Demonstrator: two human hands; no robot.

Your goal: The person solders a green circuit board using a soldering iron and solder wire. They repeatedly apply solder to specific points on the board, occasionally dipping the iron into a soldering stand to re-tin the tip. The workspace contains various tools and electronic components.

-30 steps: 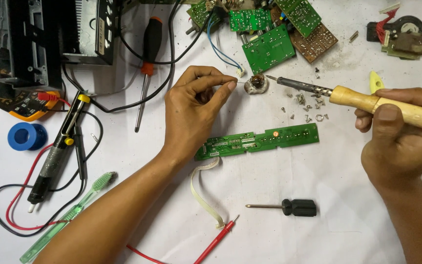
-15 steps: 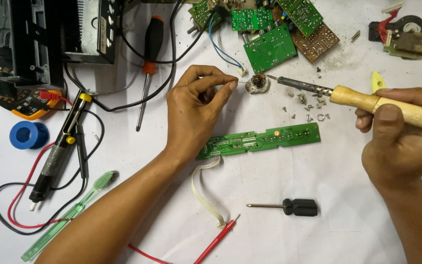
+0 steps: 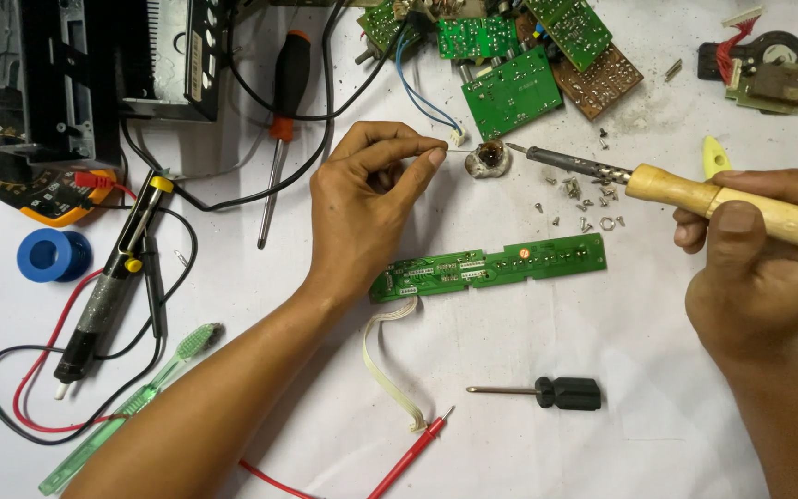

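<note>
Soldering iron (image 3: 685,192) gripped in the right hand (image 3: 759,268), long axis nearly level, tip pointing left at a small flux tin (image 3: 489,162) on the tabletop (image 3: 602,370) — the left hand (image 3: 362,208) pinches thin solder wire (image 3: 453,152) just beside it. Risk: hot tip slipping onto fingertips (image 3: 434,157) — they sit close.

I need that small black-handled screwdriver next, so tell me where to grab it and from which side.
Grip the small screwdriver by its stubby black handle, likely coming from above or the right. It lies flat on the white table, shaft pointing left, handle end toward the right hand, with open surface around it.
</note>
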